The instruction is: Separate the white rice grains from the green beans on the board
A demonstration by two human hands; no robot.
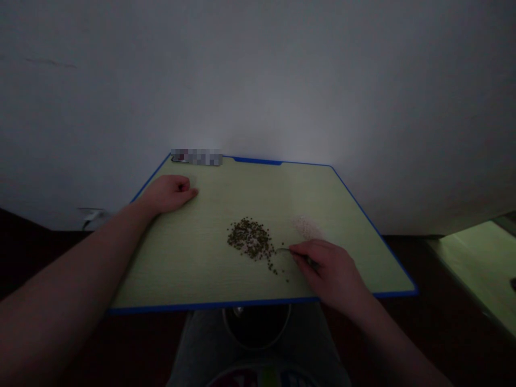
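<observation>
A pile of small dark green beans (250, 238) lies in the middle of a pale green desk (193, 258) with a blue edge. My right hand (328, 270) rests on the desk just right of the pile, fingers pinched round a thin metal tool (287, 250) whose tip points at the beans. A few stray beans (278, 269) lie by that tip. A faint pinkish patch of fine grains (307, 227) sits just beyond the right hand. My left hand (171, 193) lies at the desk's far left edge, curled into a loose fist with nothing visible in it.
A white wall (258, 80) rises right behind the desk. A dark bowl with a light rim (257, 322) sits on my lap below the desk's front edge. Another pale green surface (479, 263) shows at the right. The room is dim.
</observation>
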